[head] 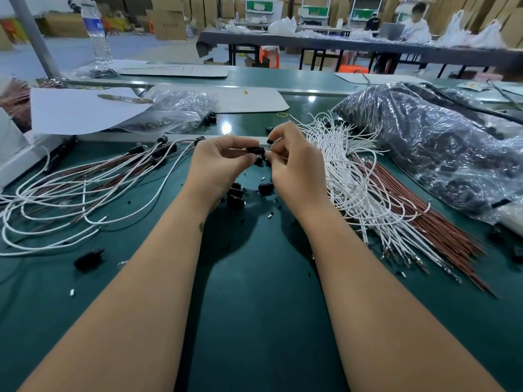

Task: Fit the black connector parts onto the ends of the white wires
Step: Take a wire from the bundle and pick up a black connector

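While both hands are raised just above the green table (254, 292), a black connector (255, 150) is pinched between the curled thumb and fingers of the left hand (219, 162). The right hand (294, 168) is held just beside it, its fingertips narrowed to a pinch at the connector's right end; a small black piece is seen at its upper fingertips, and whether a wire end is gripped there cannot be told.

To the right of the hands a bundle of white wires (348, 171) is fanned across the table, lying over a sheaf of brown wires (418, 222) whose metal ends point toward the near edge. To the left, finished wires (93, 188) with black connectors on their far ends are spread in loose loops.

Below the hands, loose black connectors (236, 195) are clustered on the table, partly hidden by the left wrist, and one more black part (88, 258) lies apart at the lower left. Small black and white bits are scattered around them.

At the right a large clear plastic bag (441, 148) of dark parts is piled. A smaller clear bag (175, 111) is placed behind the hands, beside a white sheet (76, 108) with a pen (124, 98) on it. A water bottle (97, 32) stands at the far left.
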